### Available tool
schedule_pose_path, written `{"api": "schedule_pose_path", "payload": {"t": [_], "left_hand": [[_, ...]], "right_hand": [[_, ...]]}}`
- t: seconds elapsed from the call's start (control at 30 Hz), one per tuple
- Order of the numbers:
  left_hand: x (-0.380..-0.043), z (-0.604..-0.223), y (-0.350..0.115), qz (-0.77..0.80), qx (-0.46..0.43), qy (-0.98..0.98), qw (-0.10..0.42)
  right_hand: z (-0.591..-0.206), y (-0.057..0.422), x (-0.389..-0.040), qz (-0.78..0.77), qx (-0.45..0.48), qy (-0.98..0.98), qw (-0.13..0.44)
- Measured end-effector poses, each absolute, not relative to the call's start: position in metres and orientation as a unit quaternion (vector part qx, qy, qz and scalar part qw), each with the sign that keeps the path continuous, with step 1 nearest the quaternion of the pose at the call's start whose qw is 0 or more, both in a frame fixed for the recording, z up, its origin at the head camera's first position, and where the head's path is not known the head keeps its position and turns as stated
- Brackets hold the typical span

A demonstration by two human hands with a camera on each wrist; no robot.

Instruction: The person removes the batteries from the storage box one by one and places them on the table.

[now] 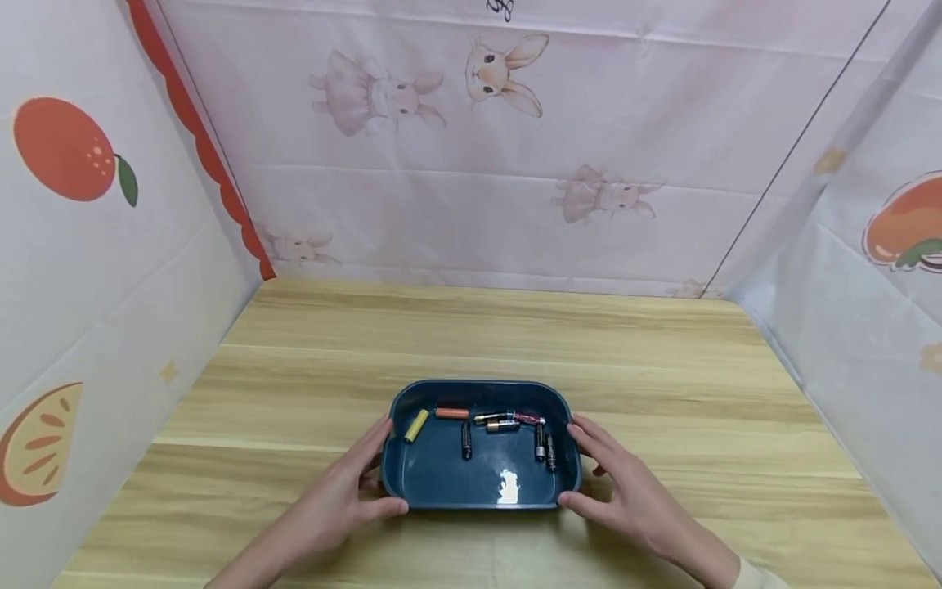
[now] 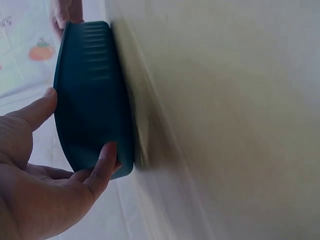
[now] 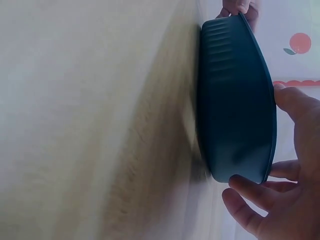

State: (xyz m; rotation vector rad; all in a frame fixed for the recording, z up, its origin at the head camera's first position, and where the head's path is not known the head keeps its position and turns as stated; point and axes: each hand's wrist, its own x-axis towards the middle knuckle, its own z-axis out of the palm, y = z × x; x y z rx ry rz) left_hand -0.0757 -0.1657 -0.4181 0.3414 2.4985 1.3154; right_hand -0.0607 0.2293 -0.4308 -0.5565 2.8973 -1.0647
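A dark teal plastic basin (image 1: 449,483) stands between both hands near the front of the table. Inside lie several batteries: a yellow one (image 1: 416,426) at the left, an orange one (image 1: 452,413) along the back wall, a black one (image 1: 467,440) near the middle, and more dark, gold and pink ones towards the right. My left hand (image 1: 346,491) grips the basin's left end, thumb at the near corner rim and fingers around the end wall. At the opposite end my right hand (image 1: 625,491) holds it likewise. Whether the basin's underside touches the table cannot be told.
The wood-grain table (image 1: 486,327) extends behind and to both sides of the basin. White printed cloth walls border it: a back wall (image 1: 471,221) with rabbits, a left wall (image 1: 110,270) and a right wall (image 1: 846,303) with fruit.
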Motion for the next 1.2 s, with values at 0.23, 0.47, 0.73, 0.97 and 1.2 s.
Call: {"api": "schedule_pose_path", "payload": {"t": [0.23, 0.47, 0.73, 0.97, 1.2], "left_hand": [[-0.057, -0.416, -0.16, 0.446, 0.114, 0.87, 0.175], [-0.049, -0.42, -0.161, 0.462, 0.133, 0.857, 0.186], [-0.047, -0.42, -0.162, 0.469, 0.142, 0.851, 0.192], [-0.05, -0.416, -0.161, 0.444, 0.137, 0.864, 0.194], [-0.054, -0.414, -0.162, 0.448, 0.145, 0.86, 0.195]], "right_hand": [[-0.424, 0.232, -0.037, -0.335, -0.135, 0.931, 0.05], [-0.424, 0.235, -0.027, -0.354, -0.139, 0.922, 0.067], [-0.418, 0.234, -0.027, -0.345, -0.125, 0.927, 0.073], [-0.404, 0.209, -0.04, -0.354, -0.134, 0.922, -0.078], [-0.394, 0.164, -0.063, -0.412, -0.139, 0.899, -0.047]]}}
